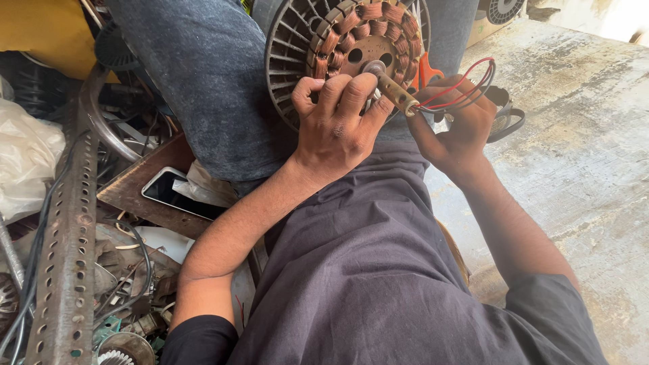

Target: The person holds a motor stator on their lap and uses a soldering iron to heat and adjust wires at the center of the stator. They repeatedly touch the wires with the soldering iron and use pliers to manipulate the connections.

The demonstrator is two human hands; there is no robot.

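A: Rough concrete floor (581, 162) on the right, scrap clutter at nine o'clock: a perforated metal bar (64, 257), a phone (169, 191).

B: And the hands?

A: The stator (345, 47), copper coils showing, rests on the lap at twelve o'clock. The left hand (334, 125) has its grip closed around the shaft (392, 91); the right hand (460, 128) pinches the red and black wires (460, 88).

B: Risk?

A: Tugging could likely snap a lead, or scrape the windings.

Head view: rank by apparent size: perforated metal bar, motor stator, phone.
1. perforated metal bar, longest, though nearest the camera
2. motor stator, partly hidden by the left hand
3. phone, partly covered
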